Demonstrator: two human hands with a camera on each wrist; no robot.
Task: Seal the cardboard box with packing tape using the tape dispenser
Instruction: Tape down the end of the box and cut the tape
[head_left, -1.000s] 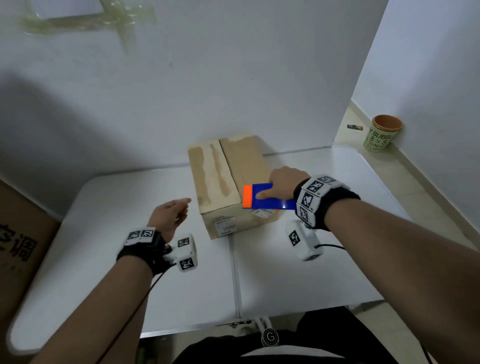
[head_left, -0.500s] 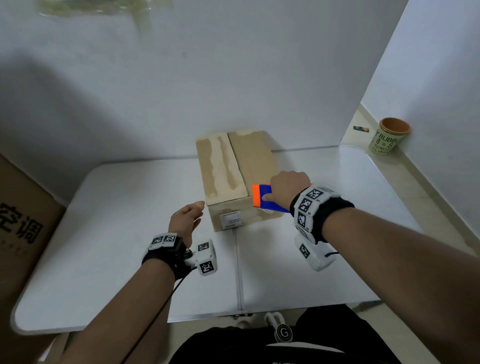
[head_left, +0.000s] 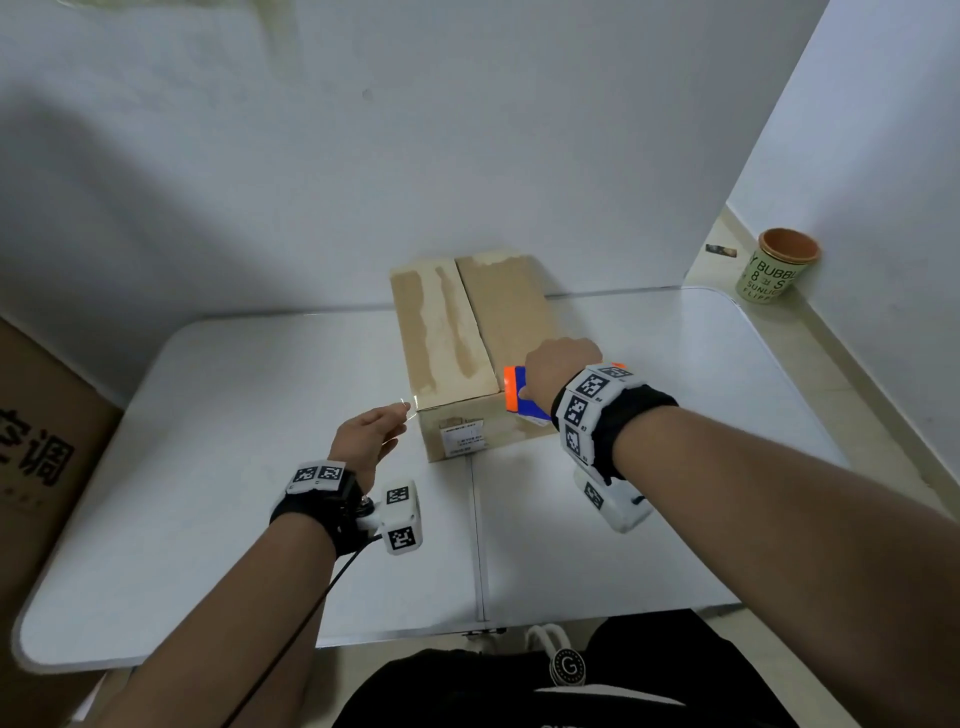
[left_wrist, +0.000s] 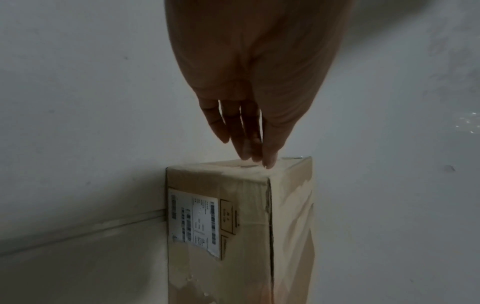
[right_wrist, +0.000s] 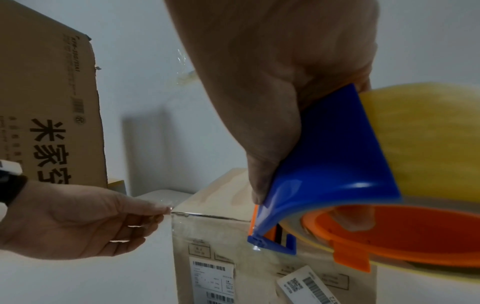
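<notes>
A tan cardboard box (head_left: 452, 332) lies lengthwise on the white table (head_left: 234, 467), flaps down, with labels on its near end (left_wrist: 192, 222). My right hand (head_left: 561, 369) grips the blue and orange tape dispenser (head_left: 514, 395) at the box's near right top edge. In the right wrist view the dispenser (right_wrist: 332, 164) carries a yellowish tape roll (right_wrist: 428, 133), its blade end against the box (right_wrist: 221, 236). My left hand (head_left: 371, 436) is at the near left top corner, thumb and fingertips (right_wrist: 161, 209) pinched together on a shiny clear tape end.
A large printed carton (head_left: 36, 441) stands off the table's left side. A green paper cup (head_left: 776, 270) sits on the floor at the far right by the wall. The table's centre seam (head_left: 478, 545) runs toward me.
My left hand has moved forward and right, up to the box's near left corner. My right hand keeps the dispenser at the near right edge.
</notes>
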